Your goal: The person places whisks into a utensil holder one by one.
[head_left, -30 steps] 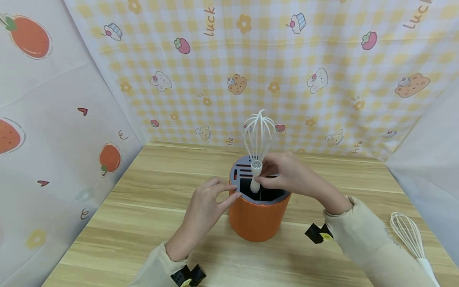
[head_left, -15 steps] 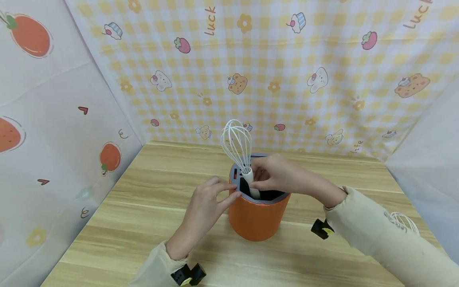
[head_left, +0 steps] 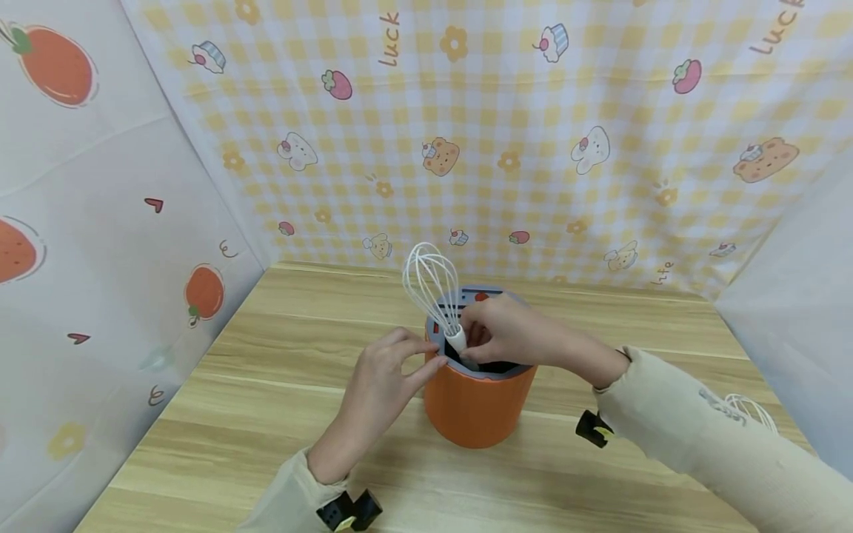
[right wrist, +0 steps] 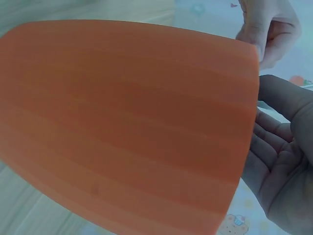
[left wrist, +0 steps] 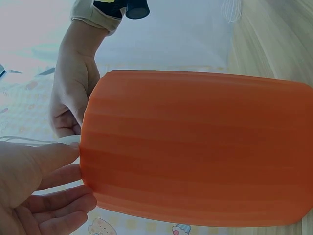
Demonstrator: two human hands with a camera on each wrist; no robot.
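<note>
A white whisk [head_left: 429,277] leans up and to the left out of an orange utensil holder [head_left: 476,411] with a grey slotted top [head_left: 481,290]. My right hand [head_left: 513,329] pinches its handle [head_left: 456,339] between thumb and fingers, and the handle's lower end is down in the dark opening. In the head view, my left hand [head_left: 386,385] touches the holder's left rim with thumb and index fingertips, the fingers fairly straight. The left wrist view shows that hand's fingers [left wrist: 58,208] spread loosely at the rim, and the holder's orange side [left wrist: 195,147] fills most of the frame.
Another white whisk [head_left: 751,411] lies on the wooden table [head_left: 280,414] at the right, mostly hidden behind the right sleeve [head_left: 706,429]. A yellow checked cloth [head_left: 373,148] hangs behind the table, and a white printed cloth [head_left: 100,185] hangs at the left.
My right hand has lowered the whisk into the holder's opening; its wire head has tilted left and sunk. My left hand stays at the rim. The right sleeve now covers more of the other whisk.
</note>
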